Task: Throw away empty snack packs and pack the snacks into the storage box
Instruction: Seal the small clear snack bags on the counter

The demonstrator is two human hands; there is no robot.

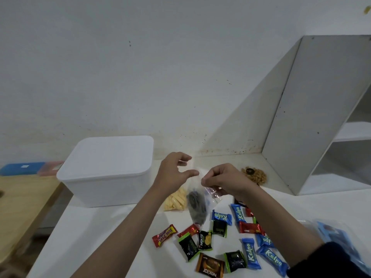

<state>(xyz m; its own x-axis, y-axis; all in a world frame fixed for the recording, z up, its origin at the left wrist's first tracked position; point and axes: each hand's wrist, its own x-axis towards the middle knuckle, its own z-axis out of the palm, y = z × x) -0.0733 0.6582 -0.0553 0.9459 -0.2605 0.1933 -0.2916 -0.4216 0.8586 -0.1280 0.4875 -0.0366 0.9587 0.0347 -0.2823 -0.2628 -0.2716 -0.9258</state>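
Sitting lidded at the table's (96, 227) back-left is the white storage box (106, 171); beside it the right hand (226, 180) pinches a clear bag of dark snacks (197, 205), lifted above the tabletop, while the left hand (173, 173) hovers with fingers spread, holding nothing; wrapped snacks (230, 245) lie scattered in front.
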